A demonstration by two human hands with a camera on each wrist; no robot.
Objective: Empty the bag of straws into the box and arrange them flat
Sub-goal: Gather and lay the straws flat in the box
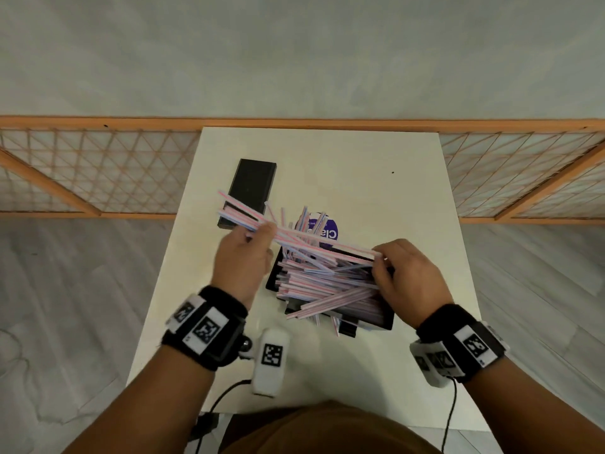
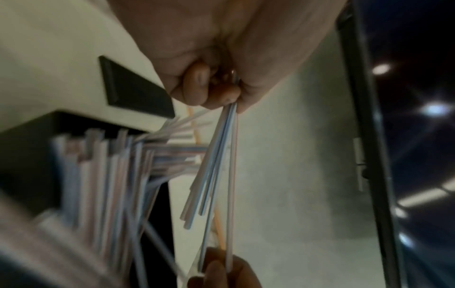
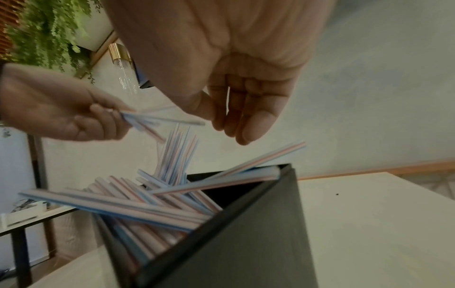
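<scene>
A black box (image 1: 388,317) stands on the white table (image 1: 360,178), filled with a loose heap of pink- and blue-striped straws (image 1: 320,283) lying crosswise, some sticking over its rim. My left hand (image 1: 258,237) is left of and above the box and pinches a small bundle of straws (image 2: 221,152) between thumb and fingers. The bundle slants across to my right hand (image 1: 383,263), whose straight fingers (image 3: 246,120) touch its far ends and grip nothing. Behind the box lies the purple-labelled bag (image 1: 329,232), partly hidden by straws.
A black lid (image 1: 252,188) lies at the table's back left, under the bundle's free ends. A white marker-tagged device (image 1: 271,358) with a cable sits near the front edge. A wooden lattice screen (image 1: 98,172) runs behind the table.
</scene>
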